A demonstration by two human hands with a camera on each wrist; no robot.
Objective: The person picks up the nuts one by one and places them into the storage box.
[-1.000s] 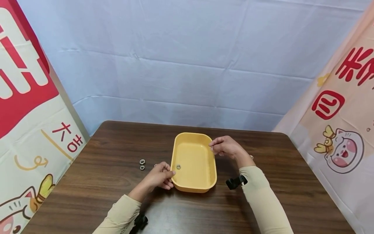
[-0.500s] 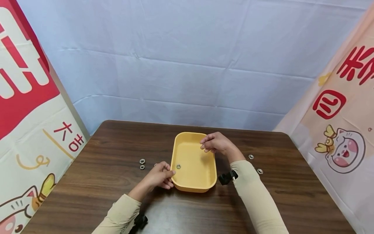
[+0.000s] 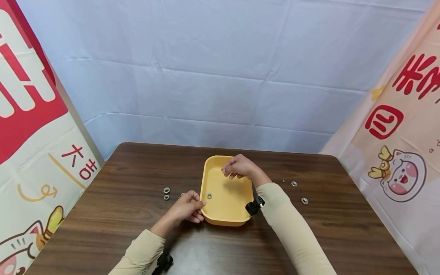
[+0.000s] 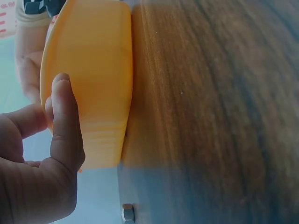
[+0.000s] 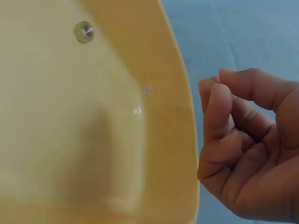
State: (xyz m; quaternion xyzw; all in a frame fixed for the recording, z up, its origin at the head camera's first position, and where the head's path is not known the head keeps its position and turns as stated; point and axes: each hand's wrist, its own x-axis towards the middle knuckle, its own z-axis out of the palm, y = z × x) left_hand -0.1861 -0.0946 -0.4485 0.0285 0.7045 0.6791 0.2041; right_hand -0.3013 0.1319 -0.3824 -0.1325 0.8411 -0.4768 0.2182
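Tray (image 3: 228,208) in left grip (image 3: 187,207), below right grip (image 3: 238,166)

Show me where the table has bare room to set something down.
Bare table: left, between the leftmost nuts and the left edge; right, between the rightmost nuts and the right edge. Crowded: the yellow tray, with the left hand gripping its rim and the right hand above it.

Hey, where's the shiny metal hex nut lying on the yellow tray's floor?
In the head view, the silver metal hex nut lies inside the yellow rectangular tray, toward its left side, close to the left hand that grips its rim.
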